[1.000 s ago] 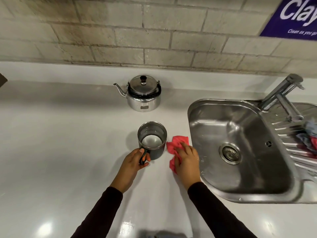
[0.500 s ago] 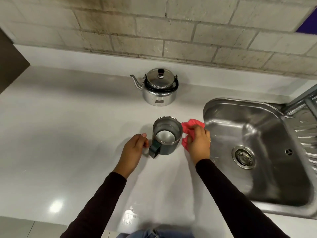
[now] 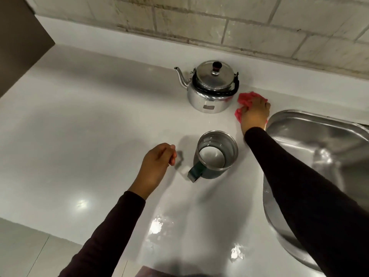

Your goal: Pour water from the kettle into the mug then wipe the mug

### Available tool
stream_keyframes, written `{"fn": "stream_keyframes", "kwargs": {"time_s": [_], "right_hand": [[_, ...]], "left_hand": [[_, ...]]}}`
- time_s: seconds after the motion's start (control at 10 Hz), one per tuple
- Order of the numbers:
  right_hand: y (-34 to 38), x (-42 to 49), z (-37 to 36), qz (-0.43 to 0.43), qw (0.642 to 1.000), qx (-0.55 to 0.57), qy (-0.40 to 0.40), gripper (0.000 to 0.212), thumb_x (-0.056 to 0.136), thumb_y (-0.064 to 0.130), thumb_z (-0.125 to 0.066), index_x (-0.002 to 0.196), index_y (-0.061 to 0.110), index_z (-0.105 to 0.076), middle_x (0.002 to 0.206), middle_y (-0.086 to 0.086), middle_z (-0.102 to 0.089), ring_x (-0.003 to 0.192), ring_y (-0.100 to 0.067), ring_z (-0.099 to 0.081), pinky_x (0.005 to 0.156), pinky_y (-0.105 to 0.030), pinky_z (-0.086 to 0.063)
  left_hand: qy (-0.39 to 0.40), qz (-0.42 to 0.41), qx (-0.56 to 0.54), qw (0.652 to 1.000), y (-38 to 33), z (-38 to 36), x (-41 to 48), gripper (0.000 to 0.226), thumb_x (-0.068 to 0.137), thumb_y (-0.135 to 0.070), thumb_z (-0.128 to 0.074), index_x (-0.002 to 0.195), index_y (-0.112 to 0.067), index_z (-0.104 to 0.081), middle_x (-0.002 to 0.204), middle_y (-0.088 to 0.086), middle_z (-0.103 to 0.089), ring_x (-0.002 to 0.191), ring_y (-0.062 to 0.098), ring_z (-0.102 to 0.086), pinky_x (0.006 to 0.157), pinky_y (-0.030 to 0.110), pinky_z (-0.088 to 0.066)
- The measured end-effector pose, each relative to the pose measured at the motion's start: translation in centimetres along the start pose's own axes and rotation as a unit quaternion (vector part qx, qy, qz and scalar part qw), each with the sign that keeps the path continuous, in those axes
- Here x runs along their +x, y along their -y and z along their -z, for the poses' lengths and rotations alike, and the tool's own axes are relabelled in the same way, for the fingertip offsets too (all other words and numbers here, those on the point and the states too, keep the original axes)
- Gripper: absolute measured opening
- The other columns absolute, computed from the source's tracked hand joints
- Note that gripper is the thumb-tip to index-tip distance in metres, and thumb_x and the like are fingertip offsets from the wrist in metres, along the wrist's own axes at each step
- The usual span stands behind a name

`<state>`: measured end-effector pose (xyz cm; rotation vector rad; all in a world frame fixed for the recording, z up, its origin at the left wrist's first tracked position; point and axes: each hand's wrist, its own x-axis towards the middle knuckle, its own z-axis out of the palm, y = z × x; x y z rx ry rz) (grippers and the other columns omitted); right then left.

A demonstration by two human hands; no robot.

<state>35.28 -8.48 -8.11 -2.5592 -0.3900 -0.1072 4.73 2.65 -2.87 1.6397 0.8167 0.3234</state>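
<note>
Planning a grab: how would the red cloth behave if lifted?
The red cloth lies crumpled under the right hand, so it is probably floppy and would droop. It looks thin, likely light. Pushed on the glossy counter, it should slide easily.

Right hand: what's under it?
A red cloth lies under the right hand, pressed on the counter beside the kettle. Its edges stick out; the middle, and the counter below, are covered.

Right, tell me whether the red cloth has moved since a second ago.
Yes. The right hand has carried the red cloth away from the mug, back toward the wall, beside the kettle.
</note>
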Motion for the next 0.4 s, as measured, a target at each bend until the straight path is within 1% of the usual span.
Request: {"fn": "stream_keyframes", "kwargs": {"time_s": [0.1, 0.2, 0.3, 0.4], "right_hand": [[0.7, 1.6, -0.2, -0.001, 1.0, -0.012, -0.001, 0.042, 0.082, 0.011, -0.048, 0.124, 0.004, -0.05, 0.131, -0.017, -0.052, 0.121, -0.034, -0.042, 0.102, -0.042, -0.038], [1.1, 1.8, 0.7, 0.005, 0.999, -0.025, 0.039, 0.045, 0.084, 0.014, -0.048, 0.129, 0.006, -0.049, 0.133, -0.016, -0.051, 0.123, -0.035, -0.042, 0.104, -0.042, -0.036], [1.5, 2.2, 2.6, 0.041, 0.988, -0.103, 0.106, 0.046, 0.09, 0.022, -0.044, 0.135, 0.009, -0.046, 0.143, -0.015, -0.043, 0.128, -0.038, -0.039, 0.105, -0.044, -0.034], [2.5, 1.2, 4.9, 0.109, 0.967, -0.198, 0.118, 0.05, 0.09, 0.029, -0.046, 0.136, 0.008, -0.045, 0.148, -0.017, -0.036, 0.128, -0.039, -0.038, 0.105, -0.047, -0.034]], "left_hand": [[0.004, -0.004, -0.005, 1.0, 0.1, 0.1, 0.8, 0.037, 0.093, -0.022, -0.047, 0.056, -0.022, -0.053, 0.052, -0.009, -0.055, 0.054, 0.002, -0.05, 0.057, 0.007, -0.04], [0.015, -0.015, 0.001, 1.0, -0.3, 0.4, 1.4, 0.038, 0.092, -0.022, -0.047, 0.055, -0.021, -0.053, 0.052, -0.009, -0.054, 0.053, 0.0, -0.05, 0.056, 0.006, -0.04], [0.041, -0.031, 0.027, 0.998, -1.0, 1.2, 1.8, 0.037, 0.093, -0.021, -0.046, 0.057, -0.018, -0.053, 0.057, -0.006, -0.055, 0.051, -0.002, -0.049, 0.055, 0.005, -0.039], [0.072, -0.042, 0.04, 0.996, -2.5, 2.0, 3.2, 0.037, 0.094, -0.02, -0.044, 0.059, -0.017, -0.054, 0.059, -0.005, -0.056, 0.052, -0.003, -0.05, 0.055, 0.005, -0.04]]}}
